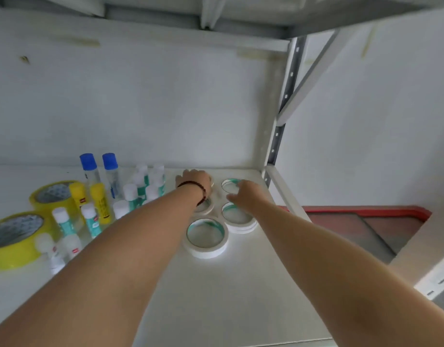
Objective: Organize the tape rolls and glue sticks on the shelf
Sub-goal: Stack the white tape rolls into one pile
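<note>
Several white tape rolls with teal inner rims lie flat at the right end of the white shelf: one in front, a stack to its right, one at the back right. My left hand, with a dark bead bracelet on the wrist, curls down over another white roll at the back, mostly hiding it. Another roll peeks out under that wrist. My right hand touches the near rim of the back right roll with its fingers, thumb spread to the left.
Two big yellow tape rolls sit at the left. Between them and my left arm stand glue sticks: two with blue caps, two yellow, several white-capped teal ones. A grey shelf post rises at the right.
</note>
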